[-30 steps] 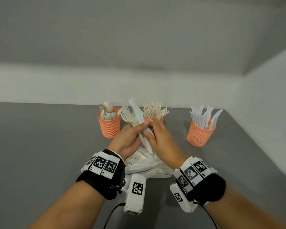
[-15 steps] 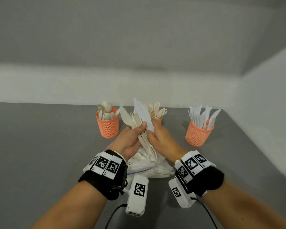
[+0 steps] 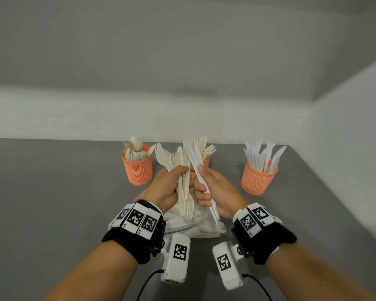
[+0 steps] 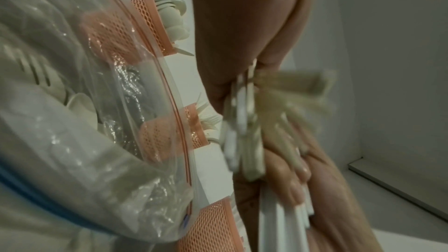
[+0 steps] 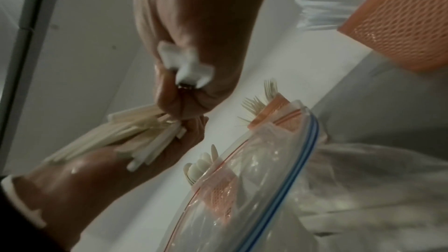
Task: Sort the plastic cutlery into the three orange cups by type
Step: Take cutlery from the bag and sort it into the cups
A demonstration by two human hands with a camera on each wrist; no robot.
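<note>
Head view: both hands hold cutlery above the bag [image 3: 206, 227].
Left hand [image 3: 165, 187] grips cream bundle [image 3: 182, 183]; right hand [image 3: 217, 192] pinches white knives [image 3: 197, 164].

No readable words, brands or numbers anywhere. Only black-and-white square code markers, carrying no letters: three in a row on the left wristband [image 3: 137, 221], more on the right wristband [image 3: 255, 220], one each on the white camera box under the left wrist [image 3: 176, 257] and the one under the right wrist [image 3: 226, 265]. Tiny marks beneath the wristband codes too small to make out.
</note>
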